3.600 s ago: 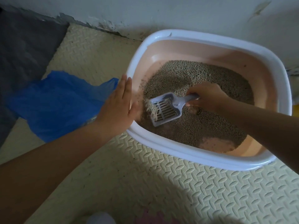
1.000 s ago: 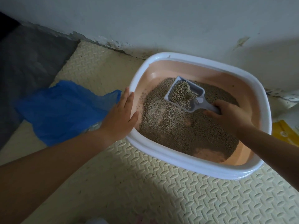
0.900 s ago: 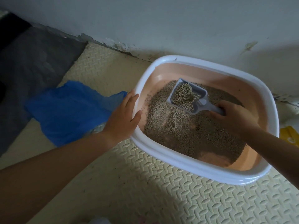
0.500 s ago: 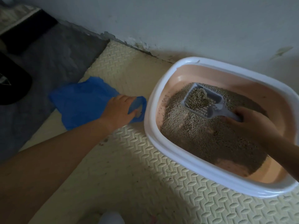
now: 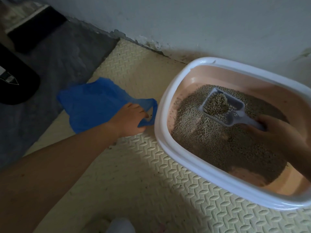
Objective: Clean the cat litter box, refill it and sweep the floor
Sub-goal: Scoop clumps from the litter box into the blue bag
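Note:
A pink litter box with a white rim (image 5: pixel 164 105) sits on the floor mat at the right, partly filled with grey-brown litter (image 5: pixel 218 145). My right hand (image 5: pixel 276 132) grips the handle of a grey slotted scoop (image 5: pixel 235 113), held above the litter with a clump (image 5: pixel 217 104) in its front end. To the left of the box lies a blue plastic bag (image 5: pixel 94 101). My left hand (image 5: pixel 131 120) grips the bag's handle loop close to the box rim.
A cream embossed foam mat (image 5: pixel 143 182) covers the floor under the box, speckled with litter grains. A grey wall (image 5: pixel 185 22) runs behind the box. Dark grey floor (image 5: pixel 55 64) and a black object (image 5: pixel 15 84) lie at the left.
My left hand left the box rim and took hold of the blue bag's handle. My right hand lifted the scoop out of the litter with a clump. The view swung left.

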Motion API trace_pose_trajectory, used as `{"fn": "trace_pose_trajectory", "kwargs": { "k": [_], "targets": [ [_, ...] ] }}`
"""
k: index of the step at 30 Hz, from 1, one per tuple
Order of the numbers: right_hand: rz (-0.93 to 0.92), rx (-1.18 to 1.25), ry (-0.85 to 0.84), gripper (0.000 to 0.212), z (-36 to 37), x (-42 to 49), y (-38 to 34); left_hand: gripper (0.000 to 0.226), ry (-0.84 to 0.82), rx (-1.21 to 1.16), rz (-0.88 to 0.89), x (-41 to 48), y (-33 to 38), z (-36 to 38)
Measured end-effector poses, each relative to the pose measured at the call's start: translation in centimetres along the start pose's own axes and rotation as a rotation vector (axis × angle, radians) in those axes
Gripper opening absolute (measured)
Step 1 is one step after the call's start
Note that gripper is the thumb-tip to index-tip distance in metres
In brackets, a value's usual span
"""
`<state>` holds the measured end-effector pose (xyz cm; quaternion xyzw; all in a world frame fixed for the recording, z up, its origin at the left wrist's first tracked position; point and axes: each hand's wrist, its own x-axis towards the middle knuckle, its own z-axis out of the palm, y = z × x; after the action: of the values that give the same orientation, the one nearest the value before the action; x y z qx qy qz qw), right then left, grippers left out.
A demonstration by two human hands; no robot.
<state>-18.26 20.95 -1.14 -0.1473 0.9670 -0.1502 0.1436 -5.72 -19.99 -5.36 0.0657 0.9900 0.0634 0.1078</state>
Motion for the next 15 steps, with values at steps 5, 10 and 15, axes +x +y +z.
{"fn": "trace_pose_trajectory", "kwargs": {
  "k": [5,10,15],
  "targets": [
    [0.011,-0.021,-0.001,0.029,0.0,0.1,0.0,0.008,-0.009,0.059,0.092,-0.7,-0.9,0.1],
    [-0.007,-0.002,-0.024,0.027,-0.2,0.0,-0.4,0.022,0.116,0.096,0.13,-1.1,-2.1,0.6],
    [-0.012,-0.013,-0.015,0.028,-0.8,-0.1,-1.1,0.019,0.382,0.003,-0.062,-1.7,-3.0,-2.6]
  ]
}}
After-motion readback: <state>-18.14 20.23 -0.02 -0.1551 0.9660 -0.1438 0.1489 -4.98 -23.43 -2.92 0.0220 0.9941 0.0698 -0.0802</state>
